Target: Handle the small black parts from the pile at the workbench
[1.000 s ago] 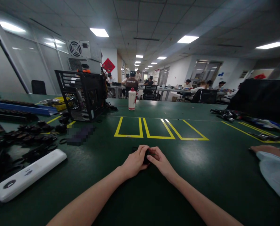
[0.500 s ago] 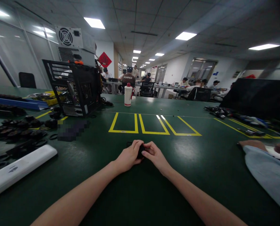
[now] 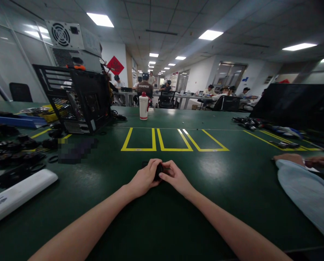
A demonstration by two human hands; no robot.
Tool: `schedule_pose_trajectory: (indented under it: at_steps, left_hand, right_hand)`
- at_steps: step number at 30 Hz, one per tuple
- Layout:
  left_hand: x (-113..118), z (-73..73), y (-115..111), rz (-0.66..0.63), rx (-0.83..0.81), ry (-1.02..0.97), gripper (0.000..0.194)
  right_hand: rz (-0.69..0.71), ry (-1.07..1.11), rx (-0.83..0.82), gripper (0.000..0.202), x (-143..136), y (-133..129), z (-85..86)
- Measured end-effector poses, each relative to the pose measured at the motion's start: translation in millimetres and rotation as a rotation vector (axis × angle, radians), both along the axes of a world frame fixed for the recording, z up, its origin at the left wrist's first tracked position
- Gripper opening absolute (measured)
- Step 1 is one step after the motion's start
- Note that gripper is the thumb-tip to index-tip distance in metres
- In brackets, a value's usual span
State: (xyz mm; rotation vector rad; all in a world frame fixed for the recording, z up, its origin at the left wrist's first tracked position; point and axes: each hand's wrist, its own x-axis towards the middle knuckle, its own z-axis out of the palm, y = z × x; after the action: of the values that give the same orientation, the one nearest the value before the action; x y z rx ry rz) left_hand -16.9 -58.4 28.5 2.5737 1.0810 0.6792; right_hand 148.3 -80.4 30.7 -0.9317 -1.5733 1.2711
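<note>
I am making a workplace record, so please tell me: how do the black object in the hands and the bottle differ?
Colour: the black object looks dark; the bottle is white with a red top.
Handling: the left hand and right hand hold the black object; the bottle stands untouched.
Visibility: the hands largely cover the black object, while the bottle shows fully.
No shared feature is plain.

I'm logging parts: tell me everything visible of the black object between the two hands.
The black object is dark where it shows, perhaps plastic. The left grip covers its left part; the right grip touches its right side. A dark edge beyond the left grip may belong to it. It is low over the green table, but contact, full shape and any parts are hidden.
</note>
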Motion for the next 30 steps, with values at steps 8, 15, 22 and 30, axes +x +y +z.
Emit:
schedule_pose_trajectory:
  at_steps: [8,15,22,30]
  left_hand:
    - [1.8,-0.2,0.5,-0.015,0.008,-0.021,0.065]
    - [-0.6,1.4,-1.9,-0.010,-0.009,-0.012,0.065]
    - [0.5,2.7,-2.8,-0.005,-0.019,-0.011,0.062]
    - [1.5,1.2,-2.3,0.011,-0.005,0.012,0.067]
  right_hand:
    - [-0.029,-0.022,-0.018,0.031,0.7,4.4,-3.1]
    - [-0.007,-0.010,0.011,0.026,-0.7,-0.5,-2.0]
    - [-0.057,-0.026,-0.056,0.030,-0.2,2.8,-1.5]
    - [0.016,0.021,0.004,0.029,1.9,-1.1,-2.8]
